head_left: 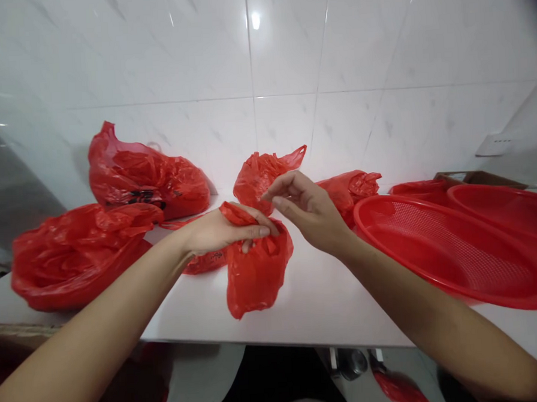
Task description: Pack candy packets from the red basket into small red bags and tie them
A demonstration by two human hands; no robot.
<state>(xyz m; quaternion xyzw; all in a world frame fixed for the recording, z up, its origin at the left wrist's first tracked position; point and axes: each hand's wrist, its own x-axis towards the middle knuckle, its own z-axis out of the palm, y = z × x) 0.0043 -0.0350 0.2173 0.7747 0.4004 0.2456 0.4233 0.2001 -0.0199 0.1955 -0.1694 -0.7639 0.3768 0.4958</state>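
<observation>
A small red plastic bag point(257, 279) hangs from my left hand point(234, 228) over the white table, its upper part caught between thumb and fingers. Just right of the bag's top, my right hand point(302, 208) is raised with its fingers curved and apart, holding nothing. Behind my right hand stands a tied red bag point(256, 177) near the wall. Another red bag point(204, 263) with dark print lies partly hidden behind my left hand and the hanging bag.
Large red bags point(73, 259) point(159, 177) fill the left side. On the right, red perforated baskets point(447, 257) point(512, 212) stand beside a red bag point(351, 187) and a cardboard box point(478, 180). The white table's point(328, 318) front edge is close.
</observation>
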